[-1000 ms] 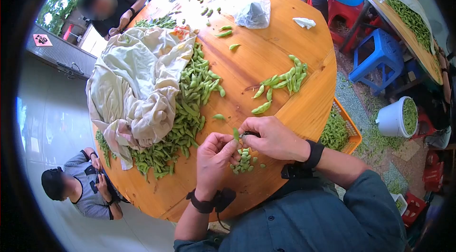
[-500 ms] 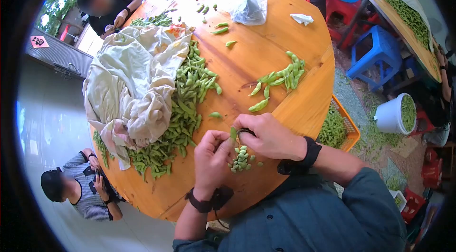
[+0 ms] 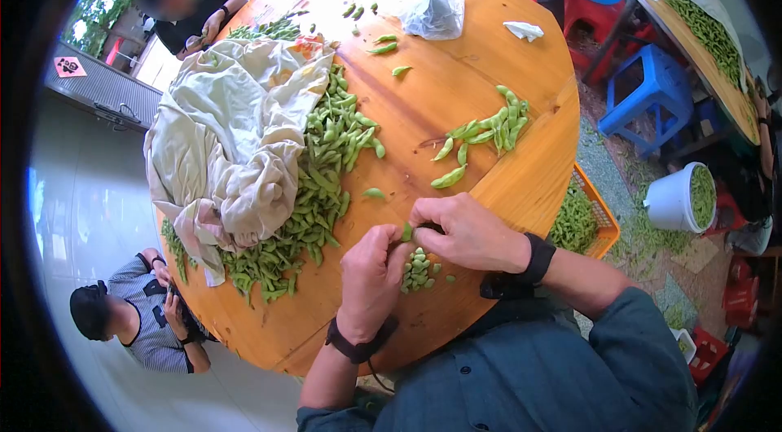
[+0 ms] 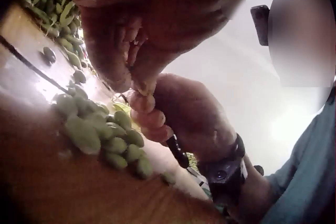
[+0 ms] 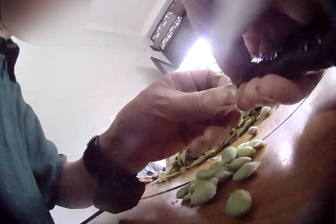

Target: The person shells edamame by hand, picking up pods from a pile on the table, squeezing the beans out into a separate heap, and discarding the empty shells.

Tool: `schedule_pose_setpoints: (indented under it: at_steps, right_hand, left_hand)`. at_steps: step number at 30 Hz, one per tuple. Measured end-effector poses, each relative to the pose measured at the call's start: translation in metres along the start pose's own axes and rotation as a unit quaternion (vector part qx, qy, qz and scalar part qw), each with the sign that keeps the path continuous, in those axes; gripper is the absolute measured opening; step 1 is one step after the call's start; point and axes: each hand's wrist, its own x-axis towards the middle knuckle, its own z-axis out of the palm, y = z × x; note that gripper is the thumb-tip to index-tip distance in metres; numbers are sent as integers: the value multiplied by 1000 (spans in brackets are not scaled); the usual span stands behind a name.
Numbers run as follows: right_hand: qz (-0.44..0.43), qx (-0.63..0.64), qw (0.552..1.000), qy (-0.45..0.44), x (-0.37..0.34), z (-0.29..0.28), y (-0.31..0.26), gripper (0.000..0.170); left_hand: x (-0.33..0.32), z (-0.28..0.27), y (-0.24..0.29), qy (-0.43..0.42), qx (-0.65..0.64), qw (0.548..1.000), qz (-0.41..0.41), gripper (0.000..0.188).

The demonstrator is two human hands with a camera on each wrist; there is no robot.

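Note:
In the head view my left hand (image 3: pixel 371 273) pinches a green soybean pod (image 3: pixel 406 231) between thumb and fingers, and much of the pod is hidden. My right hand (image 3: pixel 472 230) meets it from the right, fingers curled around a small tool with a black handle (image 4: pixel 177 153). The tool's working end is covered by the fingers, so I cannot tell its kind. Right below both hands lies a small heap of shelled green beans (image 3: pixel 418 273) on the round wooden table (image 3: pixel 489 196). A single pod (image 3: pixel 373 192) rests just beyond the left hand.
A large pile of pods (image 3: pixel 318 188) lies at left, partly under a crumpled cloth (image 3: pixel 236 131). Loose pods (image 3: pixel 493 127) and a plastic bag (image 3: pixel 433 15) sit farther back. An orange crate (image 3: pixel 599 220) of pods stands right of the table. Two people sit at the left side.
My left hand has turned, its back now more upward, and sits closer against the right hand. Less of the pod shows between the fingers. The right hand has barely moved.

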Motion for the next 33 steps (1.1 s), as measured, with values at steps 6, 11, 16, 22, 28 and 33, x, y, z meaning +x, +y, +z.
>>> schedule_pose_setpoints:
  at_steps: [6,11,16,22,28,33]
  right_hand:
    - [14,-12,999,-35,2,-1,6,15]
    - [6,18,999,-41,2,2,11,14]
    - [28,56,997,-51,5,1,8,16]
    - [106,176,972,-112,6,-1,10,15]
    - [171,247,940,-164,10,-2,14,16]
    - [200,227,937,-172,12,-2,11,17]
  left_hand:
    - [0,2,3,11,22,999,42,15]
    - [-5,-3,-2,-45,-147,983,-105,11]
    - [-4,-5,-9,-91,-325,914,-225,13]
    - [-1,-12,-11,-120,-425,858,-263,17]
    - [-4,-13,-20,-123,-498,797,-319,19]
    - [-6,-11,-24,-118,-561,747,-336,17]
